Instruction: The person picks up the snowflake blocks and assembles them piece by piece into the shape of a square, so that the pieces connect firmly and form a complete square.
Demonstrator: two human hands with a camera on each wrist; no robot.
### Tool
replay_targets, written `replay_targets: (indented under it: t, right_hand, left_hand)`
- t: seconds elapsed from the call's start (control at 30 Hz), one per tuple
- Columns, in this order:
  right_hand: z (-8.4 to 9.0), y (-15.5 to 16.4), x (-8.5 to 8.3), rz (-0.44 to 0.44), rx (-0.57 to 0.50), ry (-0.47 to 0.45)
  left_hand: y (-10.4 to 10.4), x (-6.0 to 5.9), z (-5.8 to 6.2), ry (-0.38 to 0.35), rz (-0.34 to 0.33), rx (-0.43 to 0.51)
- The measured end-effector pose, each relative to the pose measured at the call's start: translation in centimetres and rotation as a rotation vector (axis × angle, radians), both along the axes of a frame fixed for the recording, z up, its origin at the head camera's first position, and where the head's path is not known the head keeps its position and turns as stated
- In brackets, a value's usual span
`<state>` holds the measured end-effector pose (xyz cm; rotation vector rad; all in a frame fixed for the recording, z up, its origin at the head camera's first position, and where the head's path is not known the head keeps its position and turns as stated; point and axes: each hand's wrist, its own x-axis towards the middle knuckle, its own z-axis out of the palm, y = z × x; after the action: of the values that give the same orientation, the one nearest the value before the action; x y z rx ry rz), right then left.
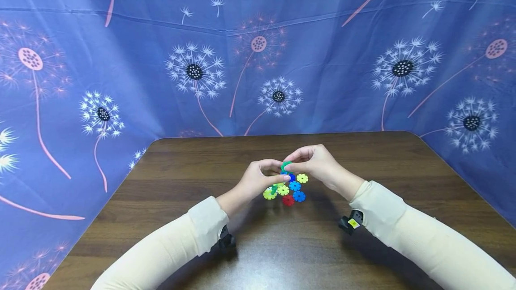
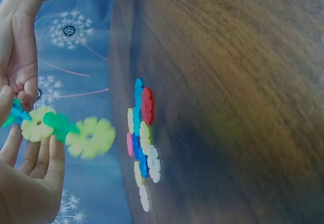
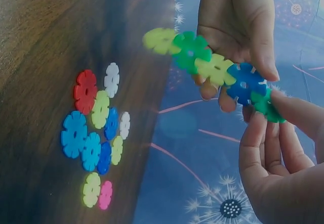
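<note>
Both hands meet above the middle of the table and hold a short chain of plastic snowflake discs in the air. The chain runs yellow, green, yellow, blue, green. My left hand pinches it around the blue disc, thumb on top and fingers behind. My right hand pinches the green end disc between thumb and fingertips. In the left wrist view the chain's free yellow end sticks out past my left hand.
Several loose discs in red, blue, yellow, white and pink lie flat on the dark wooden table just under the hands, also seen as a cluster of loose discs. A blue dandelion-print cloth walls in the table's back and sides.
</note>
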<state>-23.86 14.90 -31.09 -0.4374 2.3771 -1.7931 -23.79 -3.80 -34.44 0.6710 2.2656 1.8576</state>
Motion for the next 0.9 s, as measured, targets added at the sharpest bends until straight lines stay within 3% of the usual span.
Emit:
replay_targets:
  t: [0.17, 0.37, 0.5, 0.73, 0.9]
  right_hand:
    - [0.0, -0.2, -0.1, 0.002, -0.038, -0.020]
    - [-0.3, 0.4, -0.5, -0.007, -0.013, -0.006]
    - [-0.9, 1.2, -1.2, -0.009, 0.032, 0.013]
    - [-2.8, 2.5, -3.1, -0.060, 0.114, -0.073]
    - [-3.9, 2.9, -3.9, -0.055, 0.180, -0.122]
  left_hand:
    - [-0.1, 1.1, 1.1, -0.007, 0.001, 0.032]
    - [-0.4, 1.5, 1.4, -0.050, 0.061, 0.052]
    - [-0.5, 1.4, 1.4, -0.074, 0.086, 0.041]
    - [-0.7, 1.3, 1.4, -0.084, 0.101, 0.047]
    - [-0.9, 0.3, 0.3, -0.068, 0.107, 0.053]
